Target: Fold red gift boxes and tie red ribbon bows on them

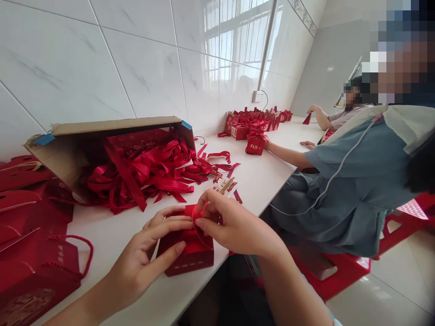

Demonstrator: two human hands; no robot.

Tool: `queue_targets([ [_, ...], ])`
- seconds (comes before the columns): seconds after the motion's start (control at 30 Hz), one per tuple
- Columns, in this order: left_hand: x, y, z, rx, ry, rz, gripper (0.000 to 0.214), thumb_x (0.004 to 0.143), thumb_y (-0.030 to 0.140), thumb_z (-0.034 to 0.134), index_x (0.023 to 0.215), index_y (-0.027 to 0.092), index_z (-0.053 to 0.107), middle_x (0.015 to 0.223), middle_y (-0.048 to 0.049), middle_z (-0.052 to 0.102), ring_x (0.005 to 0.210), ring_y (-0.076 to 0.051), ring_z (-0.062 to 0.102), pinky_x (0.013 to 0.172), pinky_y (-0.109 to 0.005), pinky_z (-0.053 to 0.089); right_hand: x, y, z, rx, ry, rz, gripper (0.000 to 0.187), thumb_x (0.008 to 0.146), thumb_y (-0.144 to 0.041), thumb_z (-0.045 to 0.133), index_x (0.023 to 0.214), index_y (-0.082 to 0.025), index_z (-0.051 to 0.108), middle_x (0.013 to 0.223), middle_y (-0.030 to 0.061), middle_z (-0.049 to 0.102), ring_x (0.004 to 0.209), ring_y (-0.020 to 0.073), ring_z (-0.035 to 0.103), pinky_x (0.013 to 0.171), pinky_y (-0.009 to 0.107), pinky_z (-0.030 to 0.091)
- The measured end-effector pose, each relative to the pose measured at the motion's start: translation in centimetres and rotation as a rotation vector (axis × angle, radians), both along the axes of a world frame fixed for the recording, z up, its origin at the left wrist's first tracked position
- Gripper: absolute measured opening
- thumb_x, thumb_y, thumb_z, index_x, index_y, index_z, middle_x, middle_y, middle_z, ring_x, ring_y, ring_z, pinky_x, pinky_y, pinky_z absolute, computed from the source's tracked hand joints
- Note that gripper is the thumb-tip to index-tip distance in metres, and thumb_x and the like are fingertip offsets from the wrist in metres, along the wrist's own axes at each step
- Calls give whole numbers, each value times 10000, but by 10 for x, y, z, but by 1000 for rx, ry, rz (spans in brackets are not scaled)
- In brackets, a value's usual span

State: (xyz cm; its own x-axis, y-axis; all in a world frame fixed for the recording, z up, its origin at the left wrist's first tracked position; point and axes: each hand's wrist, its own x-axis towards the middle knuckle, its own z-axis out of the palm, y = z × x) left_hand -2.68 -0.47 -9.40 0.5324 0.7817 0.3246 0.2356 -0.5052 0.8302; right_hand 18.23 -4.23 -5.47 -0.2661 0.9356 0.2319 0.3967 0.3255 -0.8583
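Note:
A small red gift box (190, 253) sits near the front edge of the white counter (265, 176). My left hand (149, 253) clasps the box, fingers over its top and thumb on its front. My right hand (231, 224) pinches a red ribbon (199, 226) that loops over the top of the box. A little wooden-looking piece with red print (222, 184) lies just behind my right hand.
A cardboard box (112, 136) lies tipped on its side, spilling red ribbons (152, 174). Red gift bags (37, 262) are stacked at the left. A person in grey-blue (356, 181) sits at the right, a hand on a finished red box (255, 145); more boxes (251, 122) and another person beyond.

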Motion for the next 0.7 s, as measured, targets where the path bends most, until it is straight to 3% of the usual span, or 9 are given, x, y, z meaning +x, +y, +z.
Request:
queue_targets([
  [0.1,1,0,2,54,15,-4,173,868,359,587,977,306,711,1242,-33,637,1288,-266,467,1097,-418,394,1,2,-1,-12,-1,4,88,856,-187,523,903,-229,463,728,-35,572,685,132,541,609,238,407],
  [0.2,1,1,4,51,19,-6,231,874,376,578,1071,307,678,1305,-35,607,1273,-263,494,1115,-427,370,2,4,-3,-34,18,7,73,863,-215,533,901,-228,472,737,-32,572,684,131,542,600,237,407],
  [0.33,-2,4,4,33,49,-16,313,886,381,560,1183,315,637,1323,-42,602,1283,-268,496,1105,-423,388,4,7,-4,-84,62,21,98,858,-226,556,900,-232,468,721,-44,559,664,123,533,589,233,405],
  [0.7,-4,4,0,15,89,-46,305,886,374,564,1178,347,651,1347,-37,571,1353,-270,405,1083,-414,420,5,7,-1,-110,60,9,115,851,-242,579,901,-233,475,713,-46,566,655,121,534,589,232,403],
])
